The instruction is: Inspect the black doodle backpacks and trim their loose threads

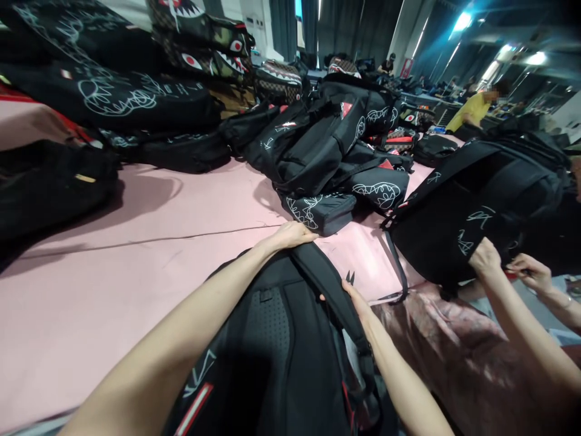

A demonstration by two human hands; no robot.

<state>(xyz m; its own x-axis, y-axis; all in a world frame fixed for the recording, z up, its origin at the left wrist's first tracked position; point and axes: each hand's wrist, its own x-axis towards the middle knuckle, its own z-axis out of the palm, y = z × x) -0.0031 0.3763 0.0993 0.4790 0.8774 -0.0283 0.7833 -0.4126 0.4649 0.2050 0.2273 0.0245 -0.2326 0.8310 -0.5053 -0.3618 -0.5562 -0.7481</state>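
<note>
A black backpack (272,339) lies before me with its padded, mesh-covered back facing up and its top pointing away. White scribbled lines and a red-and-white label mark its left side. My left hand (293,235) is closed over the upper end of its shoulder strap (324,278). Lower on that same strap, my right hand (356,300) grips the right edge, with the thumb on top and most fingers hidden underneath. The backpack's lower end runs out of the bottom of the view.
A pink-covered table (113,290) spreads left and ahead. Black backpacks with white drawings (313,145) are heaped beyond my hands, and more bags (136,91) are stacked at upper left. On the right, a co-worker's hands (488,257) handle another black backpack (436,230). A person in yellow (469,112) is farther back.
</note>
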